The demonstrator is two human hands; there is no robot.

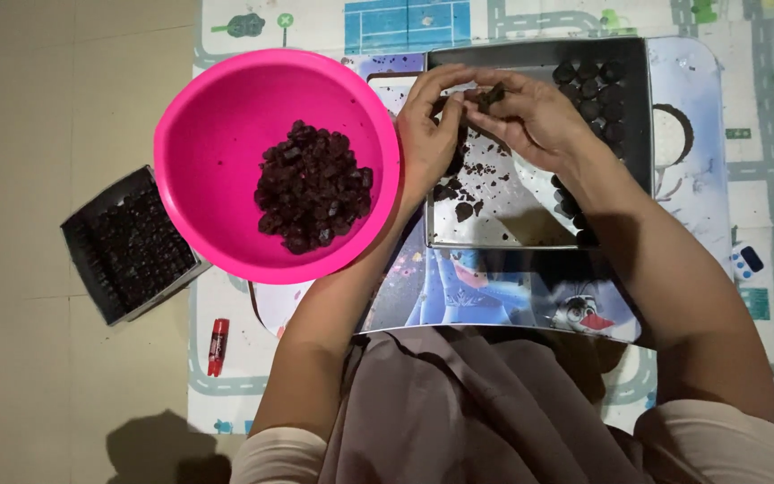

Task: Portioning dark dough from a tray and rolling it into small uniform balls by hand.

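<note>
My left hand (pixel 427 134) and my right hand (pixel 530 112) meet above a metal tray (pixel 638 108), both pinching a dark crumbly piece (pixel 490 94) between their fingertips. Dark round balls (pixel 595 90) sit in rows along the tray's right side. Loose dark crumbs and chunks (pixel 468 184) lie on the tray floor under my hands. To the left, a large pink bowl (pixel 217 134) holds a heap of dark lumps (pixel 313 186).
A small black tray (pixel 78 237) filled with dark pieces sits on the tiled floor at the left. A red tube (pixel 218 346) lies on the play mat below the bowl. A small white timer (pixel 747 262) is at the right. A picture-printed low table (pixel 494 300) carries the metal tray.
</note>
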